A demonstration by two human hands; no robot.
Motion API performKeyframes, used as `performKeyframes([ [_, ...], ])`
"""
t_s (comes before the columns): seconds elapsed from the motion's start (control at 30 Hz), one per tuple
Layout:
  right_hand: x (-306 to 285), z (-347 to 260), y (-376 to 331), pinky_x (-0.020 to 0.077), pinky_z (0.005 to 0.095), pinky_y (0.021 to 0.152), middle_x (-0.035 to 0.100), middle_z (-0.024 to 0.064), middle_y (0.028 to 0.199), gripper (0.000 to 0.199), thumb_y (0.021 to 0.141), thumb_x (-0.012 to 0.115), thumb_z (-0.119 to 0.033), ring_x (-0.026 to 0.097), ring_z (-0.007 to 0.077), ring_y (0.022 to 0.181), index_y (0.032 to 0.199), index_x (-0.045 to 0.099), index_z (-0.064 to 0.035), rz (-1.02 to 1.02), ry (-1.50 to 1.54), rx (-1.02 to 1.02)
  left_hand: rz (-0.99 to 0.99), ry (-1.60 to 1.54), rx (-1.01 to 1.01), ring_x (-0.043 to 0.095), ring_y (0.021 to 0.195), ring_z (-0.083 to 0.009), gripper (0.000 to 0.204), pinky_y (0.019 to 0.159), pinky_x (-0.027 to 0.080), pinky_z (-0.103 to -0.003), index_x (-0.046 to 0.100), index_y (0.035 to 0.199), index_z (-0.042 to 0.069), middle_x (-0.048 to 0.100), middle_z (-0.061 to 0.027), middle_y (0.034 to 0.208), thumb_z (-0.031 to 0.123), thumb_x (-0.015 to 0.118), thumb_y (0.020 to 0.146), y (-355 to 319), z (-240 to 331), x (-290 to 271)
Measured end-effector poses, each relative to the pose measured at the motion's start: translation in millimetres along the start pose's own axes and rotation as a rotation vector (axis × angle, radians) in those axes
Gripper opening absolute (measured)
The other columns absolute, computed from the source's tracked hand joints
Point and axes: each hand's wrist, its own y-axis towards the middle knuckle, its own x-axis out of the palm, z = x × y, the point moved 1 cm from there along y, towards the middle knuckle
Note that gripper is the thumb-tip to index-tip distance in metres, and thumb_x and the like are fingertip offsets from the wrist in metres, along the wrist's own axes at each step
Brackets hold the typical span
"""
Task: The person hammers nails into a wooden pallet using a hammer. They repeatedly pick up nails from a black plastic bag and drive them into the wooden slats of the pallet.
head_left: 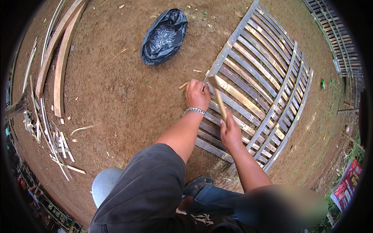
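Note:
My right hand (231, 134) is wrapped round the wooden handle of a hammer (220, 100). The hammer's head is blurred and sits just above the near end of a frame rail, close to my left hand. My left hand (197, 95), a chain bracelet at its wrist, is closed at that same rail end, thumb and fingers drawn together. What it pinches is too small to make out. Beneath both hands lies a slatted wooden panel (237, 91), its long slats crossed by rails. Beyond my left hand, a black plastic bag (153, 54) lies open with many thin metal nails (165, 37) inside.
Long wooden beams (60, 77) lie on the dirt at the left, with thin strips and offcuts (64, 145) nearer. A rounded silver-grey object (104, 184) stands left of my sleeve. Another slatted panel (338, 35) is at the far right. A red banner (347, 184) stands lower right.

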Motion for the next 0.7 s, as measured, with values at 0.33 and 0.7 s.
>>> performKeyframes([
  [0.33, -3.1, 1.2, 3.6, 0.0540, 0.0507, 0.091, 0.065, 0.0277, 0.126, 0.051, 0.101, 0.058, -0.015, 0.064, 0.0481, 0.110, 0.150, 0.044, -0.0117, -0.080, -0.018, 0.064, -0.001, 0.012, 0.000, 0.060, 0.090, -0.0365, 0.008, 0.080, 0.049, -0.046, 0.066, 0.083, 0.005, 0.060, -0.0142, 0.091, 0.008, 0.073, 0.080, 2.2, -0.1, 1.8],
  [0.7, -2.5, 3.6, 5.3, 0.0548, 0.0531, 0.085, 0.066, 0.0301, 0.119, 0.049, 0.099, 0.060, -0.016, 0.065, 0.0499, 0.103, 0.146, 0.046, -0.0126, -0.013, 0.010, 0.056, 0.012, 0.019, 0.005, 0.060, 0.091, -0.0368, 0.008, 0.080, 0.049, -0.047, 0.065, 0.082, 0.006, 0.060, -0.0144, 0.093, 0.010, 0.073, 0.081, 0.3, -1.8, 3.1],
])
